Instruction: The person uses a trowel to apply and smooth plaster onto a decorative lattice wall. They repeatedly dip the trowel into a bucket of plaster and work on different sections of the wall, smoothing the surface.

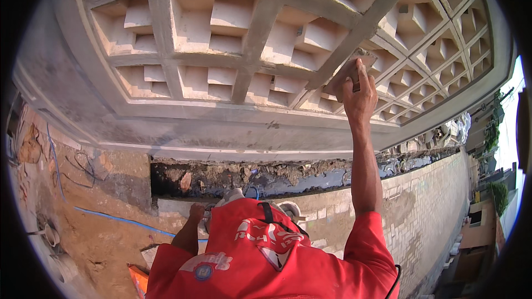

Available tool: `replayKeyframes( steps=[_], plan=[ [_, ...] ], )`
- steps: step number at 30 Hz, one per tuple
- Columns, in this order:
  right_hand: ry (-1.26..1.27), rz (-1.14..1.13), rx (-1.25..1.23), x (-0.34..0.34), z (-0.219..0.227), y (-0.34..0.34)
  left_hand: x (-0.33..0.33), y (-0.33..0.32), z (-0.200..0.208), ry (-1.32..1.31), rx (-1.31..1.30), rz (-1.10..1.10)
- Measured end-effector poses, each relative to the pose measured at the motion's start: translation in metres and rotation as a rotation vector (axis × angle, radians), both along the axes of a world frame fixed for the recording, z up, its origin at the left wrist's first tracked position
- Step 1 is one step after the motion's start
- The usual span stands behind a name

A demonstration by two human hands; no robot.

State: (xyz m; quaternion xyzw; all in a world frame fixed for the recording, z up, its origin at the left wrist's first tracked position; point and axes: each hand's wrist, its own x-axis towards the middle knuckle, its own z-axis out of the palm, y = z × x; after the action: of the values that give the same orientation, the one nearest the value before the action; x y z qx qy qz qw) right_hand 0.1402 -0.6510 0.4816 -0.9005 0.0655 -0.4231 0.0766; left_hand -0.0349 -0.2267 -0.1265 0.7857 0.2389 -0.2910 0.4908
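My right hand [360,97] is raised to the lattice wall [266,33], its fingers closed around a flat trowel [342,80]. The trowel's blade lies against the grey bars between the pale recessed blocks. A clump of wet mortar [363,53] shows by my fingertips. Low at my side, my left hand [197,209] looks curled beside a greyish object that my body partly covers; what it holds cannot be made out.
A trench [177,180] with rubble and dark wet soil runs along the wall's foot. Behind it lie brick paving [426,202] on the right and bare soil [94,238] on the left. A blue hose [119,220] crosses the soil. Round containers [51,235] stand at far left.
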Motion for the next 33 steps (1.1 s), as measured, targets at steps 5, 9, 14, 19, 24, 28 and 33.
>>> replayKeyframes(
  steps=[5, 9, 14, 19, 24, 28, 33],
  plan=[
    [0.028, 0.024, -0.059, 0.029, -0.042, 0.010, 0.002, 0.008, -0.030, -0.101, 0.013, 0.029],
    [0.153, 0.053, -0.048, 0.019, -0.141, 0.004, 0.003, -0.001, -0.038, -0.226, -0.004, 0.005],
    [0.176, 0.088, 0.098, -0.009, -0.101, -0.002, 0.007, -0.007, -0.001, -0.069, -0.033, 0.046],
    [-0.149, 0.100, 0.047, 0.010, 0.053, 0.017, -0.001, 0.025, -0.015, -0.228, 0.256, -0.464],
    [0.021, -0.010, -0.061, 0.028, 0.013, 0.005, 0.014, -0.002, 0.013, -0.360, 0.287, -0.729],
    [0.184, 0.073, -0.025, 0.013, -0.069, 0.006, 0.014, -0.010, -0.015, -0.289, 0.031, -0.161],
    [0.026, 0.100, 0.054, -0.006, 0.004, 0.002, 0.019, -0.014, -0.017, -0.167, 0.059, -0.209]
  ],
)
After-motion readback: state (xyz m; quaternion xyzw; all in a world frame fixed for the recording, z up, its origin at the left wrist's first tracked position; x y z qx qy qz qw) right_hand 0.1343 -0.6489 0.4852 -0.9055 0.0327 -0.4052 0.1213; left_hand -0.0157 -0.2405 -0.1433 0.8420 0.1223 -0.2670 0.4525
